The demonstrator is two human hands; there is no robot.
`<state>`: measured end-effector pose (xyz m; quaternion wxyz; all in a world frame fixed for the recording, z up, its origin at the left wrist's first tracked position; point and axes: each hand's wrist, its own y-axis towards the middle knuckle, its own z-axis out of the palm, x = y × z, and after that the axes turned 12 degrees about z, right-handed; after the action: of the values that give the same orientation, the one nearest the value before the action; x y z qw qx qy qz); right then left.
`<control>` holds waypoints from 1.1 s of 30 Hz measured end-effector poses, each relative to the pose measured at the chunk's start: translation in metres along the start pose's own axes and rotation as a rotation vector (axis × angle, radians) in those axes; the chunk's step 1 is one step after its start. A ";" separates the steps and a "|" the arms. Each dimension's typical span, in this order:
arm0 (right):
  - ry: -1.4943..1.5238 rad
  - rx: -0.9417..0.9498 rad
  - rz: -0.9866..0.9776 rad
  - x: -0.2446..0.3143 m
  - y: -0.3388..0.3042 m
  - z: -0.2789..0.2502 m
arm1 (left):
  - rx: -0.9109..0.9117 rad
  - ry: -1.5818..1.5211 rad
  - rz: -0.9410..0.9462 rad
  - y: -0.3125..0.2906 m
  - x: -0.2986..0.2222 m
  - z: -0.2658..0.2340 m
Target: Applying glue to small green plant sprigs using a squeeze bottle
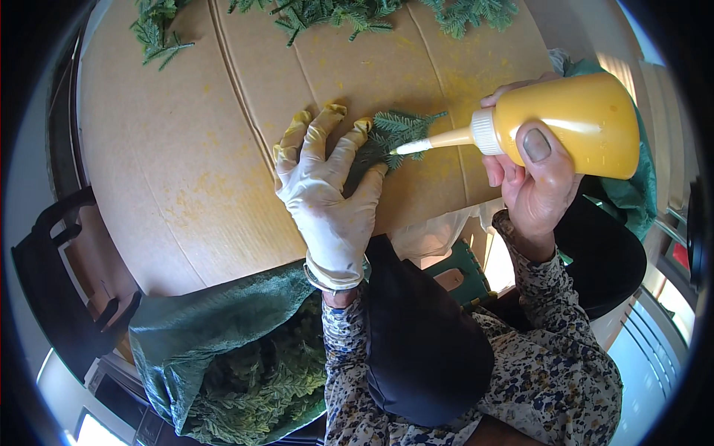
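My left hand (325, 182), in a white glove with yellow-stained fingertips, lies on a cardboard sheet (171, 171) with its fingers spread. A small green fir sprig (396, 128) lies beside it, touched by the index finger and thumb. My right hand (543, 178) is bare and wraps round a squeeze bottle (587, 123) of yellow liquid. The bottle is tilted nearly level, and its long tapered nozzle points left, with the tip at the sprig. Whether liquid is coming out, I cannot tell.
More fir sprigs (335, 15) lie along the cardboard's far edge. Yellow smears mark the board. A green bag (223, 312) full of fir branches (260, 379) is at the near left, next to a dark chair (52, 275). Another green bag (632, 189) is at the right.
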<state>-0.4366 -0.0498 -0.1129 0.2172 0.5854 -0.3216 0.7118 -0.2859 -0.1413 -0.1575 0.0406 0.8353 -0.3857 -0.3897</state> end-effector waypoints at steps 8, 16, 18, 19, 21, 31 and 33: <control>0.042 -0.081 -0.037 0.001 0.004 -0.004 | -0.013 -0.006 0.002 -0.002 0.001 0.001; 0.056 -0.069 -0.032 0.002 0.007 -0.008 | -0.033 -0.019 0.000 -0.001 0.001 0.000; 0.064 -0.088 -0.035 -0.001 0.007 -0.010 | -0.030 -0.018 0.002 0.000 0.001 0.000; 0.076 -0.107 -0.037 -0.001 0.007 -0.010 | -0.032 -0.017 0.000 -0.001 0.001 0.000; 0.044 -0.075 -0.044 0.002 0.009 -0.015 | -0.029 -0.022 -0.002 -0.001 0.001 0.000; -0.014 -0.011 -0.002 0.018 0.010 -0.010 | -0.010 0.006 -0.016 0.000 -0.002 -0.002; 0.032 -0.073 -0.022 0.009 0.010 -0.009 | -0.021 -0.006 -0.017 -0.001 -0.001 -0.001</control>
<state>-0.4515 -0.0510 -0.1073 0.2514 0.5692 -0.3373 0.7064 -0.2853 -0.1402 -0.1560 0.0451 0.8369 -0.3747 -0.3965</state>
